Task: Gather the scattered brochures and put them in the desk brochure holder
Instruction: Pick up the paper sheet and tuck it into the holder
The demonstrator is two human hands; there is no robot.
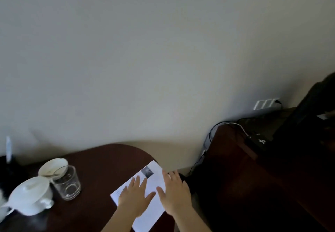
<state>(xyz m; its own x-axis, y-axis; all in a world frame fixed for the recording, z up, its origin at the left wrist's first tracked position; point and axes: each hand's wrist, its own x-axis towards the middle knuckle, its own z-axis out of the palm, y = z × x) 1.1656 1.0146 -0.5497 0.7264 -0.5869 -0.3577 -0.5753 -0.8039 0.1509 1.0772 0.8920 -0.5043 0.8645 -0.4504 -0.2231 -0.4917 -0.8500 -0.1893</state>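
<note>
A white brochure (155,179) with a small grey picture near its far corner lies on the dark round table (101,161), close to the table's right edge. My left hand (135,196) lies flat on the brochure with straight, spread fingers. My right hand (175,193) rests with straight fingers at the brochure's right edge, partly past the table's rim. No brochure holder shows in this view.
A clear glass (68,182), a white bowl (53,167) and a white lidded teapot (30,195) stand at the table's left. A dark wooden cabinet (235,168) with cables and a black box (257,141) stands to the right. Behind is a plain wall with sockets (265,103).
</note>
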